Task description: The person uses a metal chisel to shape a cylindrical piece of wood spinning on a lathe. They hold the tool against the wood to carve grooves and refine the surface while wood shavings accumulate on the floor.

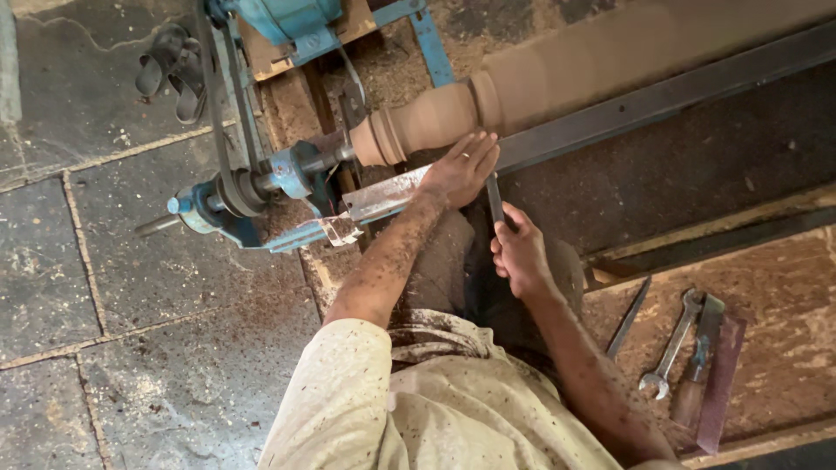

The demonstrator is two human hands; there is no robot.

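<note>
A long turned wooden piece (540, 74) is mounted in a blue lathe (287, 178) and looks blurred from spinning. My left hand (461, 170) lies flat on the metal tool rest (392, 196), fingers over the blade of a dark chisel (494, 196) close to the wood. My right hand (520, 257) is closed around the chisel's lower end, nearer my body. Both forearms are speckled with wood dust.
A drive belt (222, 113) runs from a blue motor (287, 17) at the top. A spanner (672, 344), another chisel (629, 318) and a wooden-handled tool (701, 361) lie on a board at right. Sandals (174, 70) rest on the stone floor at upper left.
</note>
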